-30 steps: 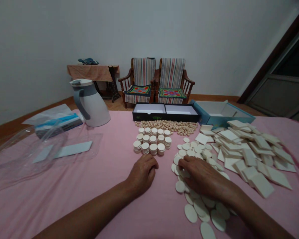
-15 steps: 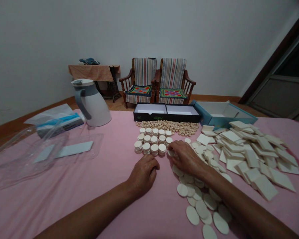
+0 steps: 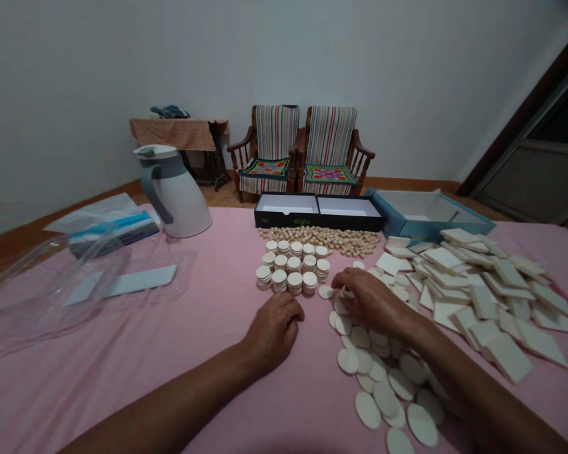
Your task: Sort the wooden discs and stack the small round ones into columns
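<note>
Rows of stacked round wooden discs (image 3: 294, 283) stand on the pink cloth. Just in front of them my left hand (image 3: 275, 325) rests with its fingers curled in, and nothing shows in it. A single disc (image 3: 325, 292) lies flat at the right end of the front row. My right hand (image 3: 372, 302) reaches over the heap of loose discs (image 3: 376, 369), thumb and fingers apart and bent down onto it. Its palm side is hidden, but no disc is seen lifted between the fingers.
Wooden beads (image 3: 322, 238) lie behind the stacks, before a black two-part box (image 3: 319, 222). A blue box (image 3: 426, 211) and a pile of rectangular wooden pieces (image 3: 483, 290) are right. A white jug (image 3: 184, 205), a blue packet (image 3: 113, 232) and clear plastic trays (image 3: 180, 287) are left.
My right hand has moved right, away from the stacks to the loose heap, leaving one disc flat by the front row. My left hand has stayed in place.
</note>
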Tool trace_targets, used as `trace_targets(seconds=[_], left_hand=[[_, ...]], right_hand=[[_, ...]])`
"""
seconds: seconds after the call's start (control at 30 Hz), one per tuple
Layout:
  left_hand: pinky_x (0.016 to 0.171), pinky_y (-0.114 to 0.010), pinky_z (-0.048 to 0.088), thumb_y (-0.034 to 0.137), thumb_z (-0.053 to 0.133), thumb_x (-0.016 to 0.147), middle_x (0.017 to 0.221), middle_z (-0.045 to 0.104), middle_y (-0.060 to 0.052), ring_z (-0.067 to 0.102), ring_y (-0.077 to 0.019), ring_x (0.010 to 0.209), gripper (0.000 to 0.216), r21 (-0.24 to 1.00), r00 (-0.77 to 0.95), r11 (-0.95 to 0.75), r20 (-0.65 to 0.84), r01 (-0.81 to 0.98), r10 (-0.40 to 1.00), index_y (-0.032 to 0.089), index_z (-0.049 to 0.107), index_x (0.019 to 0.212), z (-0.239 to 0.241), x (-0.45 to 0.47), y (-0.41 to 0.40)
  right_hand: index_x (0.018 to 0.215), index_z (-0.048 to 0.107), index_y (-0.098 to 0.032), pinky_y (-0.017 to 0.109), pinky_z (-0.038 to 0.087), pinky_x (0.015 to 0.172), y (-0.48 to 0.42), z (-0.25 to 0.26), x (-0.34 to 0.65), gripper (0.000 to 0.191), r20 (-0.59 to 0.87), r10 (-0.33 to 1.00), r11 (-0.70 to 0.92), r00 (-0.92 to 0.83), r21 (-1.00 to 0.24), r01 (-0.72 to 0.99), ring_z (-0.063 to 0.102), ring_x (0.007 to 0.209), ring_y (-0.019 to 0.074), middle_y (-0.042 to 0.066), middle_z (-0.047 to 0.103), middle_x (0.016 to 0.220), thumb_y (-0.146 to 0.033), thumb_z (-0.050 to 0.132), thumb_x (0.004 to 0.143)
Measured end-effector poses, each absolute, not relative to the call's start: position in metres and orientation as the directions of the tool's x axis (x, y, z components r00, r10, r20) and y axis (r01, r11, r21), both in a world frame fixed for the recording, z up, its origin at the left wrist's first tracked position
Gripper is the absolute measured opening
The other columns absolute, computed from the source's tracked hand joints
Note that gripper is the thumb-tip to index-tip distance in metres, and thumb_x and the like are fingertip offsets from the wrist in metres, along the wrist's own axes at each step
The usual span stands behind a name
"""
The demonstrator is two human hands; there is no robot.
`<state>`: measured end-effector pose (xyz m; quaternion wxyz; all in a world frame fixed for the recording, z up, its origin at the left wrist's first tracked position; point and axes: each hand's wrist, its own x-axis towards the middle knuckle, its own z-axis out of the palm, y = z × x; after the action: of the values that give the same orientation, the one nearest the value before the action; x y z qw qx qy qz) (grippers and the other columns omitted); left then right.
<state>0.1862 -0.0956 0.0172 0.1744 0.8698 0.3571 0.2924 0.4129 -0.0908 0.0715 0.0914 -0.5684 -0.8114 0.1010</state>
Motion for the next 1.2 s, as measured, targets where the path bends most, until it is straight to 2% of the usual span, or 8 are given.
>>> trace_targets(seconds=[0.1, 0.2, 0.53, 0.67, 0.77, 0.87, 1.0, 1.2], left_hand=[[0.072, -0.031, 0.042, 0.000, 0.043, 0.074, 0.082, 0.056, -0.006, 0.051, -0.0197, 0.082, 0.020, 0.506, 0.577, -0.681, 0.374, 0.529, 0.726, 0.016, 0.055, 0.077, 0.017, 0.186, -0.096], [0.072, -0.031, 0.042, 0.000, 0.044, 0.074, 0.083, 0.057, -0.006, 0.051, -0.0196, 0.083, 0.021, 0.504, 0.579, -0.682, 0.374, 0.530, 0.725, 0.017, 0.056, 0.078, 0.017, 0.186, -0.095], [0.072, -0.031, 0.043, 0.001, 0.043, 0.074, 0.083, 0.057, -0.006, 0.051, -0.0198, 0.083, 0.022, 0.500, 0.576, -0.687, 0.383, 0.528, 0.722, 0.017, 0.057, 0.078, 0.018, 0.186, -0.095], [0.073, -0.032, 0.043, 0.001, 0.043, 0.074, 0.083, 0.057, -0.006, 0.051, -0.0198, 0.083, 0.021, 0.500, 0.578, -0.685, 0.379, 0.529, 0.723, 0.017, 0.057, 0.078, 0.018, 0.186, -0.095], [0.073, -0.031, 0.043, 0.001, 0.044, 0.074, 0.084, 0.057, -0.006, 0.051, -0.0197, 0.083, 0.021, 0.504, 0.571, -0.678, 0.376, 0.535, 0.730, 0.017, 0.056, 0.078, 0.018, 0.186, -0.095], [0.072, -0.031, 0.043, 0.001, 0.044, 0.074, 0.083, 0.057, -0.006, 0.051, -0.0196, 0.083, 0.021, 0.504, 0.575, -0.685, 0.382, 0.526, 0.723, 0.017, 0.056, 0.078, 0.017, 0.186, -0.094], [0.073, -0.031, 0.043, 0.001, 0.044, 0.074, 0.083, 0.057, -0.006, 0.051, -0.0195, 0.083, 0.021, 0.501, 0.577, -0.694, 0.394, 0.518, 0.715, 0.017, 0.056, 0.078, 0.016, 0.186, -0.094], [0.072, -0.031, 0.043, 0.000, 0.044, 0.074, 0.082, 0.057, -0.006, 0.051, -0.0194, 0.082, 0.021, 0.504, 0.575, -0.692, 0.394, 0.518, 0.717, 0.017, 0.056, 0.078, 0.016, 0.186, -0.095]], right_hand=[[0.097, 0.061, -0.016, 0.027, 0.036, 0.072, -0.098, 0.079, 0.423, 0.027, -0.080, 0.923, 0.347, -0.375, -0.247, 0.905, 0.054, 0.086, 0.0191, 0.008, 0.059, 0.093, -0.008, 0.056, 0.072], [0.098, 0.060, -0.017, 0.027, 0.035, 0.072, -0.101, 0.080, 0.425, 0.029, -0.109, 0.902, 0.387, -0.418, -0.225, 0.894, 0.052, 0.087, 0.0192, 0.008, 0.057, 0.097, -0.010, 0.060, 0.070], [0.096, 0.065, -0.023, 0.027, 0.032, 0.068, -0.096, 0.063, 0.420, 0.039, -0.035, 0.875, 0.468, -0.482, -0.190, 0.863, 0.050, 0.083, 0.0182, 0.006, 0.056, 0.094, 0.003, 0.046, 0.072], [0.090, 0.063, -0.018, 0.026, 0.034, 0.071, -0.098, 0.074, 0.416, 0.030, -0.028, 0.899, 0.422, -0.437, -0.212, 0.882, 0.051, 0.083, 0.0180, 0.007, 0.057, 0.091, 0.002, 0.049, 0.072], [0.097, 0.062, -0.017, 0.027, 0.035, 0.074, -0.102, 0.084, 0.413, 0.032, -0.027, 0.907, 0.403, -0.421, -0.239, 0.883, 0.051, 0.088, 0.0191, 0.008, 0.058, 0.094, 0.001, 0.053, 0.072], [0.103, 0.062, -0.018, 0.028, 0.035, 0.077, -0.102, 0.084, 0.411, 0.039, -0.011, 0.868, 0.477, -0.497, -0.259, 0.840, 0.049, 0.092, 0.0194, 0.007, 0.059, 0.098, 0.002, 0.051, 0.072], [0.100, 0.064, -0.023, 0.031, 0.032, 0.079, -0.097, 0.071, 0.413, 0.035, -0.003, 0.789, 0.589, -0.614, -0.278, 0.759, 0.048, 0.092, 0.0187, 0.004, 0.062, 0.096, -0.001, 0.047, 0.080], [0.095, 0.064, -0.021, 0.030, 0.032, 0.078, -0.097, 0.067, 0.412, 0.032, -0.008, 0.819, 0.551, -0.573, -0.266, 0.791, 0.049, 0.091, 0.0189, 0.005, 0.061, 0.095, 0.000, 0.050, 0.076]])
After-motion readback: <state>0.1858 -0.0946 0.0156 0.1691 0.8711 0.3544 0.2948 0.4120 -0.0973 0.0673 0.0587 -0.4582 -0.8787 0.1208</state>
